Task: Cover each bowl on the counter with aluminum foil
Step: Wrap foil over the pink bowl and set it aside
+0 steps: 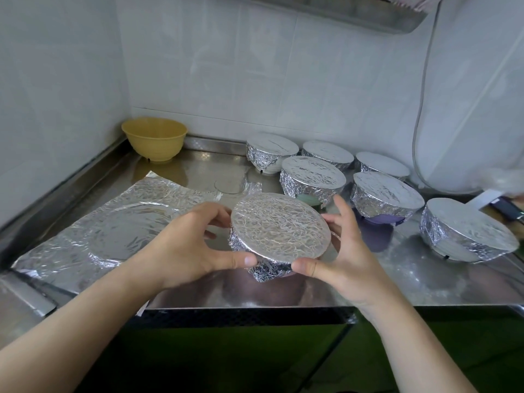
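White tiled walls meet in a corner behind the stainless steel table (pixel 175 171), and we stand at its front edge. Our left hand (pixel 187 245) and right hand (pixel 340 256) grip a foil-wrapped bowl (pixel 280 225) between them, thumbs on its near rim and fingers curled round the sides, holding it tilted toward us above the table. To the left, a creased sheet of aluminum foil (pixel 113 231) lies flat, bearing a round imprint. In the back corner sits an uncovered yellow bowl (pixel 154 139). To the right stand six foil-covered bowls (pixel 312 177), close together, the nearest one (pixel 465 231) by the right edge.
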A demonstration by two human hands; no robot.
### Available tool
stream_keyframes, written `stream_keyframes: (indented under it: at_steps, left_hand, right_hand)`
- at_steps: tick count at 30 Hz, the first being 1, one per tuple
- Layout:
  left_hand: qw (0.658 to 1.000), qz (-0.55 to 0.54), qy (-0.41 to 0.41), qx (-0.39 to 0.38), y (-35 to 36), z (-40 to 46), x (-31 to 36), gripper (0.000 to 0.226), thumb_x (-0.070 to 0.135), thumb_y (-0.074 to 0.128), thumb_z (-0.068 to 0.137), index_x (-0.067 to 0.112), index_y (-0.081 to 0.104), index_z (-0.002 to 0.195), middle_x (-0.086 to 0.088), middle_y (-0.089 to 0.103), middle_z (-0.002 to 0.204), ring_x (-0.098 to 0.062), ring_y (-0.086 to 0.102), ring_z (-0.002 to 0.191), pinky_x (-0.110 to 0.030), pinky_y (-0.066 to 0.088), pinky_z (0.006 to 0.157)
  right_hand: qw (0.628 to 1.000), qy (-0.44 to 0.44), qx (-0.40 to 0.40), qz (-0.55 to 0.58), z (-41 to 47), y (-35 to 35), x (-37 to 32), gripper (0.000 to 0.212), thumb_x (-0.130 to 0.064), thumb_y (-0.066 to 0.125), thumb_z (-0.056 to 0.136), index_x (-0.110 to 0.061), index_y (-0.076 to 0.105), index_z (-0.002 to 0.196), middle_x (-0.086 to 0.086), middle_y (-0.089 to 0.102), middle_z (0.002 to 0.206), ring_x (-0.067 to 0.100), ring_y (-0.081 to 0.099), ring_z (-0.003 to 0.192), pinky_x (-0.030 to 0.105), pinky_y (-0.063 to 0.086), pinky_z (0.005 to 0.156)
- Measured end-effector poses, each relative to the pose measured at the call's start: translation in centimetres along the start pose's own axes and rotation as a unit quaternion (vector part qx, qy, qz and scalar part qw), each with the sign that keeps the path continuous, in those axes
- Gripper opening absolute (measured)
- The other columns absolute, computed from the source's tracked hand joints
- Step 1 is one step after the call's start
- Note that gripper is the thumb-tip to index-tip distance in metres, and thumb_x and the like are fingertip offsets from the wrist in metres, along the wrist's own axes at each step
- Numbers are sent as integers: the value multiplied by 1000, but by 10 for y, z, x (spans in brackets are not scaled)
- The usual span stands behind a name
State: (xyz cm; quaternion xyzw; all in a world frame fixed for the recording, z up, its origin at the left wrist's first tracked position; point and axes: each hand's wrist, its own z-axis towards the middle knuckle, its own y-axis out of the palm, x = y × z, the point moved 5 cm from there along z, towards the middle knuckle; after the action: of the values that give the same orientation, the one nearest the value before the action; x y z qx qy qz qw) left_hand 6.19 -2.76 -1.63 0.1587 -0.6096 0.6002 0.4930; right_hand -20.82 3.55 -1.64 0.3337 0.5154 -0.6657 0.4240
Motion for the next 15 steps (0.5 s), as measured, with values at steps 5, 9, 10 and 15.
stream_keyframes:
  at_steps: [5,9,10,15]
  left_hand:
    - [999,30,8,36,-12,1,4,79,92,81,39,39,65,95,20,63,111,-1,63,106,-37,55,96]
    - [999,-21,-5,31,-7,5,-1,135,85,89,34,29,39,146,18,51,147,4,48,135,-37,44,116]
    - [999,-43,4,9,-3,5,1,145,80,92,37,27,29,155,18,44,156,5,41,142,-37,39,121]
    - [993,-114,38,-17,7,5,4,123,61,102,42,39,42,148,32,60,137,6,55,132,-34,39,118]
  right_hand:
    - [997,5,-32,75,0,0,5,149,-59,102,53,-46,6,167,-26,36,165,-2,34,152,50,24,130]
    - [997,1,-34,75,0,11,4,151,-61,102,51,-42,7,167,-23,41,161,2,40,150,48,27,129]
    - [997,3,-32,71,1,14,3,150,-61,102,52,-42,7,167,-22,42,161,3,41,150,49,28,128]
    - [996,3,-35,79,3,22,5,153,-58,102,54,-29,7,169,-21,47,159,3,41,150,47,29,128]
